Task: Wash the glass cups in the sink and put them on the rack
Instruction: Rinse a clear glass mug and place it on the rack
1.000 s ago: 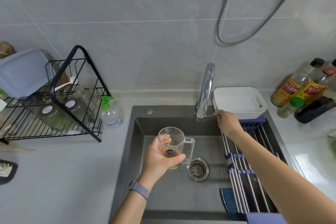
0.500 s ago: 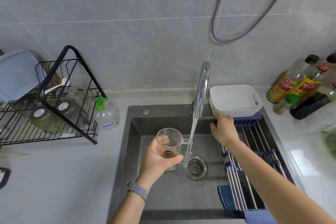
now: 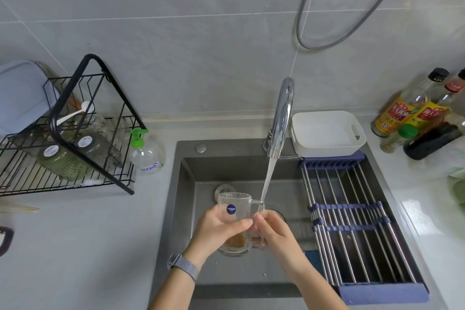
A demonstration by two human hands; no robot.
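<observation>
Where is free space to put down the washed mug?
Free: the roll-up rack over the sink's right side, in front of the white basin. Crowded: the black wire rack at left, holding jars.

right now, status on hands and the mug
Left hand grips mug over sink; right hand on its handle side. Brown dregs inside; tap running, stream hitting the handle, not the mouth. Nothing in the way.
</observation>
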